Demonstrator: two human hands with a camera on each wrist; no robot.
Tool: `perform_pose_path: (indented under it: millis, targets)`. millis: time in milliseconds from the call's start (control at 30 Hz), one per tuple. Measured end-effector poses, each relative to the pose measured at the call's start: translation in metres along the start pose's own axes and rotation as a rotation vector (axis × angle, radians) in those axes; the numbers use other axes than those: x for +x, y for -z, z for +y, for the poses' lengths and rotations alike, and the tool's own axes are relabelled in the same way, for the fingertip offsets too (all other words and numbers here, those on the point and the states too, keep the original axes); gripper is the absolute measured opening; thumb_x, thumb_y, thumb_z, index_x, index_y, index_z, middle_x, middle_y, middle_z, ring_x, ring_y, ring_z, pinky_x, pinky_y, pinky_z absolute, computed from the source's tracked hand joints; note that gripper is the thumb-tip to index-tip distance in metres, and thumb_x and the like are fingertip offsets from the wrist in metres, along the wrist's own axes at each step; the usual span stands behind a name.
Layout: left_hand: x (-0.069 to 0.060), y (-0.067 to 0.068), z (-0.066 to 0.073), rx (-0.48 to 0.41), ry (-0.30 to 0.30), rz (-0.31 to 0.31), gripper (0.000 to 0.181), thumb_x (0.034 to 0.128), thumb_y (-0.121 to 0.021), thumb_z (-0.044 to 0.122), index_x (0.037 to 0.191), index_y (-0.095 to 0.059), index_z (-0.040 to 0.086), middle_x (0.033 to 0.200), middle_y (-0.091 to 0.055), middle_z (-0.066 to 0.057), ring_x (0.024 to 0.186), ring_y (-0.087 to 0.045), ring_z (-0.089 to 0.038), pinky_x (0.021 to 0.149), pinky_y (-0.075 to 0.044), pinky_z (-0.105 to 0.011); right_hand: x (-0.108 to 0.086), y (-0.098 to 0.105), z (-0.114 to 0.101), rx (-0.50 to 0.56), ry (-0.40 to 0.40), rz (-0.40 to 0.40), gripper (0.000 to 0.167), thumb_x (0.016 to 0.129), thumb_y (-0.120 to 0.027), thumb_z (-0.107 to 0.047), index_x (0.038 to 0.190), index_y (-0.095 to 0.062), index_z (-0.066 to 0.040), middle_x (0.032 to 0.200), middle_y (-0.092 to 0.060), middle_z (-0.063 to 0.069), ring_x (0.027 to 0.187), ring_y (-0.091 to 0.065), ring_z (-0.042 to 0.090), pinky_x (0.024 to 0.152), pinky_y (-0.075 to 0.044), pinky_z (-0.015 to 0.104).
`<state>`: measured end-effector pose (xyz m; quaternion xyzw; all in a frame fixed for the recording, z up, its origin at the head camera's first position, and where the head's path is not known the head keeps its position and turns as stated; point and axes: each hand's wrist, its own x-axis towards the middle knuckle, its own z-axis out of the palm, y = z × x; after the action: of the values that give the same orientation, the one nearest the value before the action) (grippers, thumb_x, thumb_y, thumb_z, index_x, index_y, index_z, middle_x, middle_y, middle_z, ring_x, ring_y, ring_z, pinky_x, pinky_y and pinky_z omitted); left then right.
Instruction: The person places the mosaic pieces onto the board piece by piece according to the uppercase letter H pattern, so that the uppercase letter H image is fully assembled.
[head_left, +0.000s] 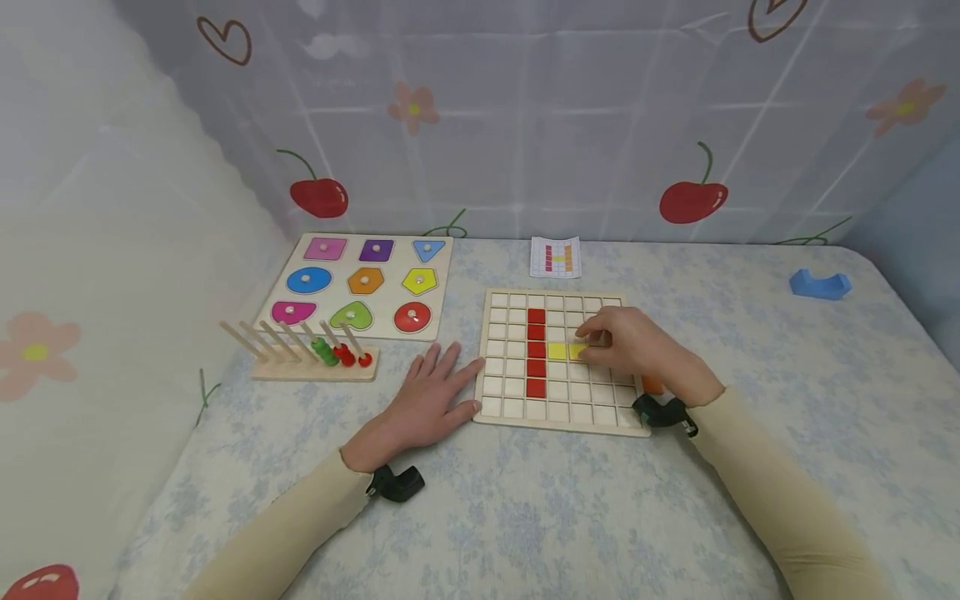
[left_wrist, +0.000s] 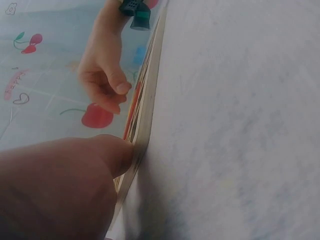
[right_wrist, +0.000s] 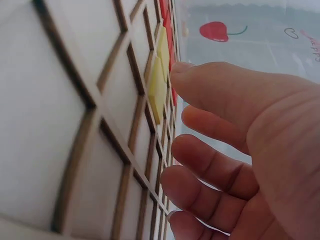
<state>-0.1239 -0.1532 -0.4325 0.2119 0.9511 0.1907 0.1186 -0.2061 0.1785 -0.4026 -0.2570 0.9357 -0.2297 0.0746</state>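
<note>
A wooden grid board point(head_left: 513, 408) lies on the table, with a column of several red tiles point(head_left: 536, 350) and two yellow tiles point(head_left: 557, 351) side by side to their right. My left hand point(head_left: 427, 400) rests flat, fingers spread, its fingertips at the board's left edge; in the left wrist view the thumb of my left hand point(left_wrist: 60, 175) touches the board's side. Above the right yellow tile is my right hand point(head_left: 633, 342), fingers bent. The right wrist view shows my right hand point(right_wrist: 260, 135) with thumb and fingers apart, holding nothing, beside the yellow tiles point(right_wrist: 157, 92).
A shape puzzle point(head_left: 392, 300) and a peg stand point(head_left: 315, 373) with green and red beads are at the left. Behind the board lies a pattern card point(head_left: 556, 267). Something orange point(head_left: 652, 385) shows beside the right wrist; a blue holder point(head_left: 819, 286) stands far right.
</note>
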Motion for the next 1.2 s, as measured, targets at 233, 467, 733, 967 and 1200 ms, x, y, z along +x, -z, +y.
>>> perform_pose_path:
  millis: [233,467,733,967,1200]
  targets:
    - [0.000,-0.001,0.000,0.001,-0.010,0.012,0.065,0.1020,-0.056,0.041,0.160,-0.037,0.020,0.169,-0.020,-0.022,0.157,-0.007,-0.049,0.124,-0.011,-0.068,-0.004,0.016,0.005,-0.010,-0.066,0.012,0.033,0.086,-0.081,-0.018,0.115,-0.076,-0.003,0.092,-0.069,0.008,0.076,-0.056,0.018,0.066,-0.048,0.029]
    - [0.000,-0.001,0.000,0.007,-0.007,0.013,0.065,0.1018,-0.055,0.042,0.160,-0.037,0.020,0.169,-0.020,-0.022,0.157,-0.007,-0.049,0.123,-0.012,-0.068,-0.013,0.029,0.020,-0.037,-0.101,0.037,0.034,0.088,-0.079,-0.018,0.117,-0.075,-0.001,0.094,-0.068,0.011,0.077,-0.056,0.020,0.063,-0.048,0.028]
    - [0.001,-0.002,0.000,0.011,-0.008,0.012,0.065,0.1021,-0.055,0.042,0.160,-0.036,0.020,0.170,-0.020,-0.021,0.158,-0.006,-0.049,0.124,-0.011,-0.068,-0.015,0.040,0.046,-0.029,-0.134,0.089,0.031,0.091,-0.075,-0.015,0.116,-0.074,0.002,0.100,-0.069,0.018,0.079,-0.058,0.024,0.065,-0.049,0.033]
    - [0.001,-0.003,-0.001,0.005,-0.008,0.010,0.065,0.1018,-0.055,0.043,0.160,-0.036,0.021,0.170,-0.020,-0.021,0.158,-0.006,-0.049,0.124,-0.011,-0.067,-0.014,0.037,0.066,-0.010,-0.209,0.057,0.036,0.093,-0.074,-0.019,0.121,-0.071,0.003,0.108,-0.068,0.024,0.091,-0.062,0.033,0.075,-0.055,0.044]
    - [0.001,-0.002,-0.001,0.006,-0.001,0.010,0.065,0.1017,-0.055,0.042,0.160,-0.036,0.021,0.170,-0.020,-0.020,0.158,-0.007,-0.048,0.124,-0.010,-0.067,-0.012,0.032,0.075,0.002,-0.210,0.078,0.034,0.093,-0.072,-0.017,0.120,-0.071,0.003,0.107,-0.069,0.024,0.090,-0.062,0.032,0.075,-0.054,0.040]
